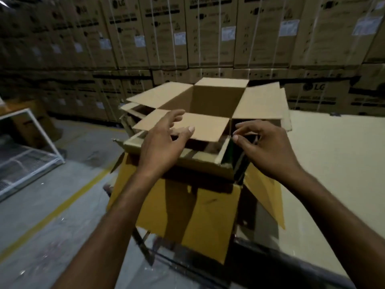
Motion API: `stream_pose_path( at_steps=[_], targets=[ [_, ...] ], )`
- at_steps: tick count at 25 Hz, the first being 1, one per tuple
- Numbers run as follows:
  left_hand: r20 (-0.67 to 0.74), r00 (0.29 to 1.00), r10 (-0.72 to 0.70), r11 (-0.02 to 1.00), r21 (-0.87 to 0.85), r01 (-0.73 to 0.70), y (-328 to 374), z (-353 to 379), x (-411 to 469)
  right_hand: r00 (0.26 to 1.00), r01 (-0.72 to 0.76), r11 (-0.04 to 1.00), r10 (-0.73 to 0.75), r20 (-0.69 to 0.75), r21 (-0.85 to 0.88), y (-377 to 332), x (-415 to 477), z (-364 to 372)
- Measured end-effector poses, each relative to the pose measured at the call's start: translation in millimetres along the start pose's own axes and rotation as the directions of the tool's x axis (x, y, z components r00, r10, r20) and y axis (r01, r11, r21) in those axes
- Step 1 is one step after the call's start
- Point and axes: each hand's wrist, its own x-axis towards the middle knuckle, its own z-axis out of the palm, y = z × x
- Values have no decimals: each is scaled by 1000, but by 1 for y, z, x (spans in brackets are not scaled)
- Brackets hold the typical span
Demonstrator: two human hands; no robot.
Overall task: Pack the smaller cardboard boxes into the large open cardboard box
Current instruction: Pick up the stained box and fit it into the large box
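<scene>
A smaller open cardboard box [216, 97] stands with its four flaps spread, set in the top of a large open cardboard box [187, 205] whose yellow-brown flaps hang down in front. My left hand [164, 138] hovers over the smaller box's near flap, fingers loosely spread and holding nothing. My right hand [264, 142] is at the box's near right corner, with thumb and fingers curled toward a dark edge there; whether it grips anything is unclear. More cardboard pieces [133, 113] show under the left flap.
Tall stacks of printed strapped cartons [208, 38] form a wall behind. A white wire rack [27, 147] lies on the floor at left, beside a yellow floor line [62, 205]. A pale flat surface [333, 155] spreads at right. A dark bar [229, 265] runs below the large box.
</scene>
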Motion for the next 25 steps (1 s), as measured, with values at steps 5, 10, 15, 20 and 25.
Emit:
stream_pose_path(
  at_steps=[5, 10, 15, 20, 25],
  targets=[
    [-19, 999, 27, 999, -24, -28, 33, 14, -117, 998, -53, 999, 53, -30, 3, 1, -106, -36],
    [139, 990, 4, 996, -86, 8, 55, 59, -225, 970, -238, 966, 242, 32, -106, 14, -228, -78],
    [330, 941, -73, 960, -231, 155, 109, 123, -324, 911, -411, 910, 412, 1, -61, 42, -343, -156],
    [420, 907, 10, 968, -230, 96, 182, 192, -397, 795, -587, 797, 601, -82, 144, 83, -430, -242],
    [395, 908, 138, 987, -129, -94, 288, 286, -442, 777, -608, 784, 620, -111, 122, 143, -491, -351]
  ],
)
